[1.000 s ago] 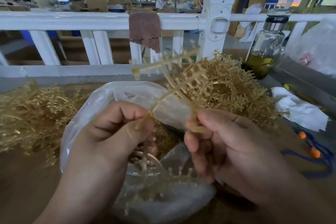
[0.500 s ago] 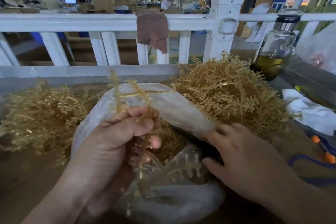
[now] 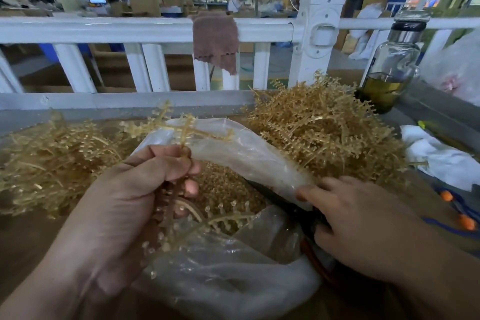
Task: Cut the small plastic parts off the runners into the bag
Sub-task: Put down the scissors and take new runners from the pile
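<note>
A clear plastic bag (image 3: pixel 233 148) lies open in front of me, with small tan cut parts (image 3: pixel 228 189) heaped inside. My left hand (image 3: pixel 135 189) grips a tan runner (image 3: pixel 181 132) by its stem over the bag. Branches with small parts stick out above and below the fist. My right hand (image 3: pixel 363 221) lies at the bag's right edge, with its fingers curled over dark cutters (image 3: pixel 309 212) that have a reddish handle. The hand and the bag hide most of the tool.
Tangled heaps of tan runners lie to the left (image 3: pixel 52 158) and at the back right (image 3: pixel 324 132). A white railing (image 3: pixel 104 30) with a brown cloth (image 3: pixel 215 39) closes off the back. At the right are a glass bottle (image 3: pixel 392 70), white rags (image 3: pixel 439 156) and a blue cord with orange beads (image 3: pixel 465 221).
My right hand let go of the runner and dropped to the cutters at the bag's right edge. My left hand swung the runner left and lower over the bag.
</note>
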